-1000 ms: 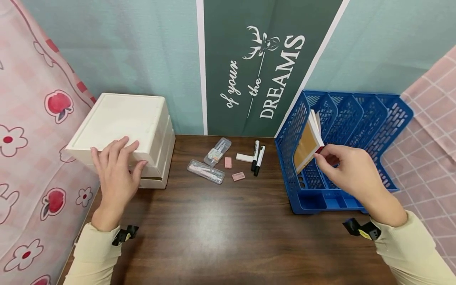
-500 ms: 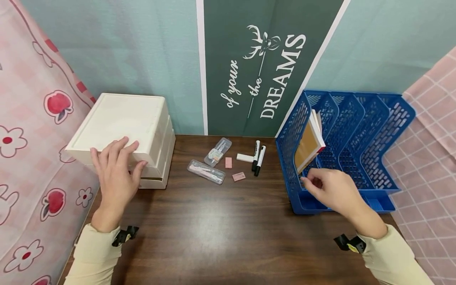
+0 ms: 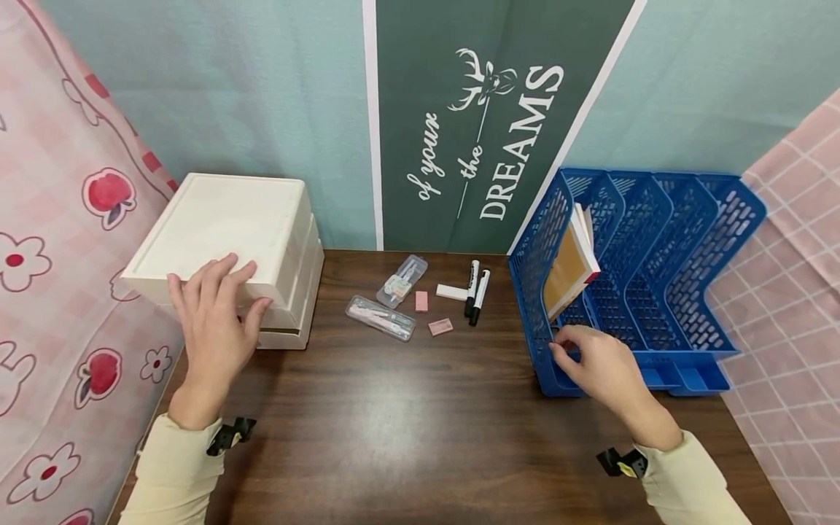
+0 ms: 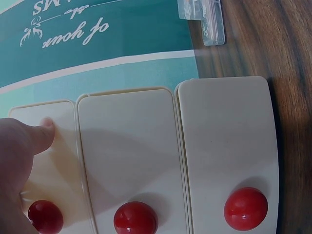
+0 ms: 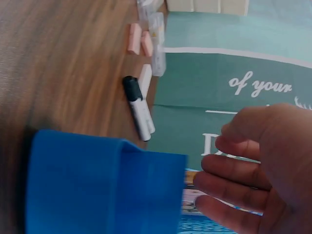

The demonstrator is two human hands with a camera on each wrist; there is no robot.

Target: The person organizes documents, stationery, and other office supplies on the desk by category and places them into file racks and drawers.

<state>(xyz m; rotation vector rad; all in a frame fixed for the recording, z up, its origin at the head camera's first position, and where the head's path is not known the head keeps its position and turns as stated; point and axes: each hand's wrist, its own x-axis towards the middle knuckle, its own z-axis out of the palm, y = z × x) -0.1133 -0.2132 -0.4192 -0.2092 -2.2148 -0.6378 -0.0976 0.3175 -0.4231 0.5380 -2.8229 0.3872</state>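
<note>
The white drawer unit is touched by the spread left hand, while the loosely curled right hand is held near the blue rack.

The rack is blue, the drawers white.

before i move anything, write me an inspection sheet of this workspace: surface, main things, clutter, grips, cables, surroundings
Surface: dark wood-grain tabletop
Job's things: book in the leftmost slot of the blue rack; white drawer unit at the left
Clutter: two clear cases, two pink blocks, a white block and two markers between drawer unit and rack
Grips: left grip rests on the drawer unit's top front edge; right grip at the rack's front, nothing seen in it
Cables: nothing seen
Surroundings: blue-green backdrop with lettered panel behind; pink fabric on both sides
</note>
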